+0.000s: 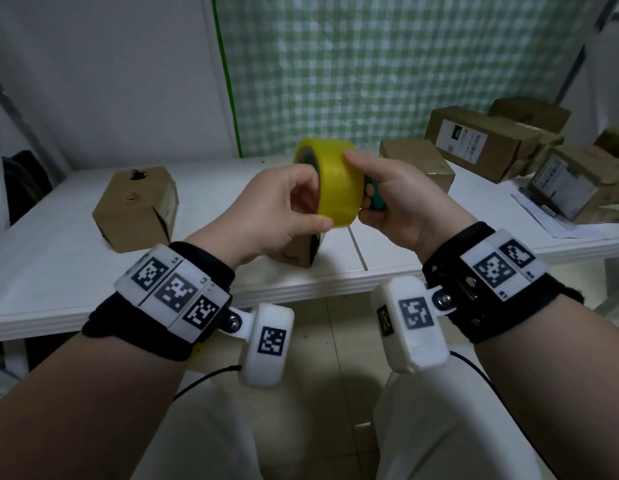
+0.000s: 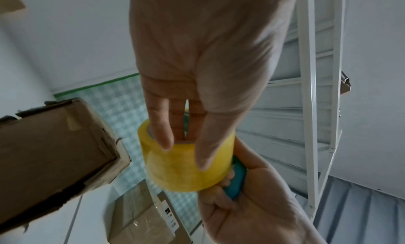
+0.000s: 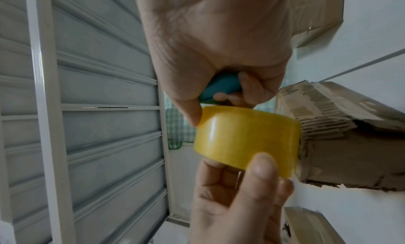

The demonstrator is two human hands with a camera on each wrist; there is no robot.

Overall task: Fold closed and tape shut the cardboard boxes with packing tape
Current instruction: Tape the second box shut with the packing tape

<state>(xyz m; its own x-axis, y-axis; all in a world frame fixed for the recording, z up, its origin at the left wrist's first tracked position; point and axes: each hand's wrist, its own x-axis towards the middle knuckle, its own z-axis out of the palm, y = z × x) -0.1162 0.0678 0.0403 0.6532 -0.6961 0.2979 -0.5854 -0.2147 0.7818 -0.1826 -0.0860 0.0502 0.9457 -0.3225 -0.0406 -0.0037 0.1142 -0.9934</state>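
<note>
— Both wrists sit closest to the head camera, each strapped with a black band carrying white marker blocks. What are the hands doing?

— Left hand (image 1: 266, 209) grips the yellow tape roll (image 1: 330, 181): its fingers (image 2: 161, 131) go into the core while the thumb lies across the outer wrap. The roll is held up in the air above the front edge of the white table (image 1: 59, 271).

— And the other one?

— Right hand (image 1: 401, 209) is curled round a small teal tool (image 1: 476, 200)… sorry, teal tool sits at the palm, just beside the roll's right face. The thumb tip touches the roll's upper edge. Whether the tool has a blade, I cannot tell.

— Where are the boxes?

— One small cardboard box (image 1: 297, 254) stands on the table directly below the hands, mostly hidden by them. Another torn box (image 1: 136, 207) sits to the left, well apart. A closed box (image 1: 419, 161) lies behind the right hand, and several labelled boxes (image 1: 481, 143) are stacked at the far right, before a green checked curtain (image 1: 370, 64).
</note>
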